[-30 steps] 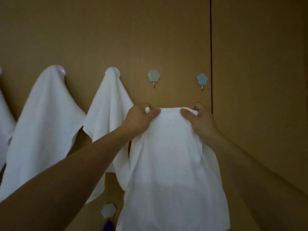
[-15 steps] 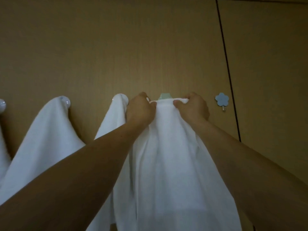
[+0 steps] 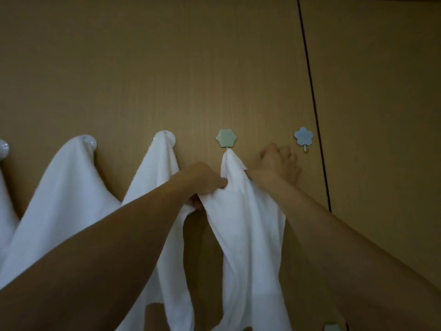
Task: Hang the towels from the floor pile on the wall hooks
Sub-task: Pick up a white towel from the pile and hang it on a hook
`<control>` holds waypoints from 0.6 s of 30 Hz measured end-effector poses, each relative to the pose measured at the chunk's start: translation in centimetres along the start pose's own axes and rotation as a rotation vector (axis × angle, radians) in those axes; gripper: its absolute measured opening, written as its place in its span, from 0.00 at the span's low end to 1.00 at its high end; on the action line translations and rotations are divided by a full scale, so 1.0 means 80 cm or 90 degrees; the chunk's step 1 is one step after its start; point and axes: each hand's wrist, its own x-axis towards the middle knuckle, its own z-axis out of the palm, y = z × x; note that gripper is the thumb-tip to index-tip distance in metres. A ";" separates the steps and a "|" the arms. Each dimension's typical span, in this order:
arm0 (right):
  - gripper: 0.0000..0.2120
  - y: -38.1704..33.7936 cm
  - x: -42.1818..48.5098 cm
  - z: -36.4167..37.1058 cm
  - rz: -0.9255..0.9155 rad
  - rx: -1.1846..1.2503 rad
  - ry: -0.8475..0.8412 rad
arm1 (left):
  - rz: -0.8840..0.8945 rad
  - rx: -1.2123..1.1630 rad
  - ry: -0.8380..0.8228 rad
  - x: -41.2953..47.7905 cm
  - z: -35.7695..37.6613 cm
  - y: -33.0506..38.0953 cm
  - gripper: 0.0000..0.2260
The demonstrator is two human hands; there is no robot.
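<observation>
A white towel hangs by a point of cloth from the pin of the green flower hook on the brown wall. My left hand grips a fold of this towel just below and left of the hook. My right hand lies against the wall to the right of the towel with its fingers loosely spread; only its thumb side touches the cloth. The floor pile is out of view.
Two more white towels hang from round white hooks to the left, and a further one shows at the left edge. A bare blue flower hook sits right of my right hand. A dark panel seam runs down the wall.
Both hands lifted the towel's top edge up to the green hook. The towel now hangs from it, my right hand has let go, and my left hand has slid lower.
</observation>
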 end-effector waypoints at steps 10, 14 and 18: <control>0.14 0.028 -0.053 0.024 -0.243 0.201 -0.025 | 0.324 0.161 0.372 -0.030 0.045 0.004 0.12; 0.25 0.022 -0.055 0.026 -0.233 0.163 -0.069 | 0.275 -0.123 0.311 -0.021 0.033 0.010 0.16; 0.30 0.010 -0.045 0.032 -0.208 0.155 -0.092 | 0.234 -0.055 0.269 -0.007 0.032 0.023 0.35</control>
